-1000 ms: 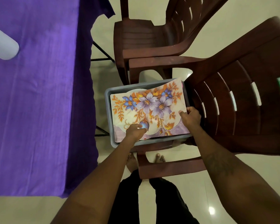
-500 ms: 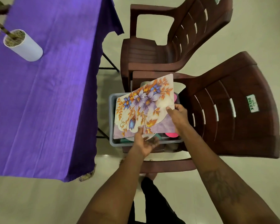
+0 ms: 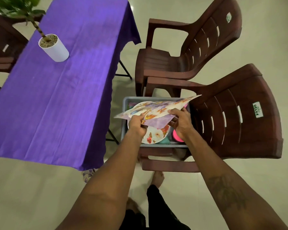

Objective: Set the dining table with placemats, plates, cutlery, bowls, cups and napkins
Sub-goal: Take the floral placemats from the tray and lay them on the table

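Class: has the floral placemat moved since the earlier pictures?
Yes. The floral placemat, previously flat on the grey bin, is lifted clear, held in both hands.

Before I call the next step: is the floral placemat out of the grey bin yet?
Out, but not yet on the table: both hands, left hand and right hand, hold the placemat above the grey bin.

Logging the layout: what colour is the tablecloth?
Plain purple tablecloth, seen best in the head view.
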Demonstrator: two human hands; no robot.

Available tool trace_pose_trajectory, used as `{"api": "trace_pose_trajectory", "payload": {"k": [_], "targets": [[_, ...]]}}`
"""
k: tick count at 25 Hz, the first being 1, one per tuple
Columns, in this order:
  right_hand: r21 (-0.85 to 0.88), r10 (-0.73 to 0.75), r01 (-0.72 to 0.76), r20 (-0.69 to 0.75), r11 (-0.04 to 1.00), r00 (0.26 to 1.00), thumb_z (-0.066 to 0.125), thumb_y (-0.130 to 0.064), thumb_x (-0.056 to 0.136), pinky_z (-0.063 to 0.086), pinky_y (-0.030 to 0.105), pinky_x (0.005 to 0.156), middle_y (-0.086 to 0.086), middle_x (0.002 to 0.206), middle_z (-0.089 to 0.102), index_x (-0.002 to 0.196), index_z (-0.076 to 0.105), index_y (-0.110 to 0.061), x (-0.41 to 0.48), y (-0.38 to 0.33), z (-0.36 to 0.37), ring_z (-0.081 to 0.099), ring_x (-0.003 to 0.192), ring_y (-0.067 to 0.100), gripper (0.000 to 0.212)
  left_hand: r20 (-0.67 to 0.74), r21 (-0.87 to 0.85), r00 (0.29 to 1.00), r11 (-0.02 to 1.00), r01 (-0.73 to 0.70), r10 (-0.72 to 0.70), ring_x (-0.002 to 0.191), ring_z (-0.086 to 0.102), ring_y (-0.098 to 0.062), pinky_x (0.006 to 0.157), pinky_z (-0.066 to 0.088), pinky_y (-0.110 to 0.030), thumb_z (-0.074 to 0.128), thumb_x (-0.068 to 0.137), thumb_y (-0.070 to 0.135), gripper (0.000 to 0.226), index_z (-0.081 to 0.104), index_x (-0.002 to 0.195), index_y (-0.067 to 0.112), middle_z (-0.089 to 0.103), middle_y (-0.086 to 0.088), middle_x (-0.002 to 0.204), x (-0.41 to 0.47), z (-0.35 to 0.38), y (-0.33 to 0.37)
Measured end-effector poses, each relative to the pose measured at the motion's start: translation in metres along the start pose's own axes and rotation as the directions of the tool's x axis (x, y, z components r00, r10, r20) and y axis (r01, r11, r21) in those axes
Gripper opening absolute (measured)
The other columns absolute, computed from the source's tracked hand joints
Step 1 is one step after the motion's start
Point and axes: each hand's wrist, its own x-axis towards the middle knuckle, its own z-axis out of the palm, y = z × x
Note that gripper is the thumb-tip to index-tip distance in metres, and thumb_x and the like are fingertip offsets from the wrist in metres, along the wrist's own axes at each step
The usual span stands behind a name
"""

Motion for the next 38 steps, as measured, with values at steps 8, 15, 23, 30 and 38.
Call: {"api": "trace_pose_trajectory", "payload": {"k": [8,15,23,30,38], "targets": [[0.314,0.071,-0.166,0.294,0.935,0.953,0.04,-0.09,0.082,0.046,0.053,0.111,0.017,0.142,0.061,0.132,0.068,-0.011,-0.054,-0.011,-0.008,0.059,0.131,0.038,0.098,0.281,0.308,0.958,0.94,-0.145,0.056,0.085,0.076,-0.028,0.076,0.064,-0.041,0.058,0.097,0.0,0.026,0.063,0.123,-0.003,0.077,-0.017,0.104,-0.079,-0.098,0.097],[-0.25,-0.06,0.102,0.171,0.963,0.983,0.08,-0.017,0.087,0.057,0.03,0.052,0.007,0.067,0.071,0.082,0.073,-0.008,-0.096,0.035,0.077,0.064,0.053,0.017,0.013,0.316,0.496,0.93,0.803,-0.332,0.189,0.076,0.076,-0.023,0.067,0.064,-0.031,0.072,0.087,-0.002,0.024,0.071,0.111,-0.006,0.078,-0.017,0.097,-0.141,-0.215,0.135],[-0.254,-0.169,0.188,0.095,0.949,0.981,0.097,-0.032,0.063,0.063,0.052,0.083,0.012,0.091,0.08,0.095,0.081,-0.013,-0.132,0.102,0.157,0.077,0.091,0.032,0.04,0.288,0.448,0.906,0.793,-0.414,0.31,0.112,0.069,-0.043,0.103,0.051,-0.059,0.086,0.071,0.008,0.05,0.072,0.116,-0.006,0.069,-0.027,0.123,-0.189,-0.315,0.175],[-0.255,-0.147,0.177,0.131,0.951,0.98,0.084,-0.022,0.084,0.065,0.038,0.069,0.009,0.09,0.079,0.104,0.073,-0.007,-0.139,0.125,0.212,0.077,0.081,0.024,0.027,0.126,0.361,0.905,0.831,-0.423,0.406,0.075,0.072,-0.026,0.059,0.058,-0.03,0.054,0.106,0.032,0.029,0.072,0.109,0.01,0.074,-0.017,0.108,-0.192,-0.362,0.211],[-0.354,0.035,0.045,0.217,0.934,0.976,0.062,-0.015,0.099,0.061,0.05,0.077,0.023,0.111,0.074,0.114,0.068,0.002,-0.083,0.153,0.278,0.072,0.089,0.035,0.024,0.076,0.465,0.882,0.766,-0.444,0.465,0.068,0.07,-0.021,0.057,0.054,-0.029,0.056,0.104,0.014,0.013,0.069,0.101,0.014,0.071,-0.008,0.084,-0.158,-0.39,0.287]]}}
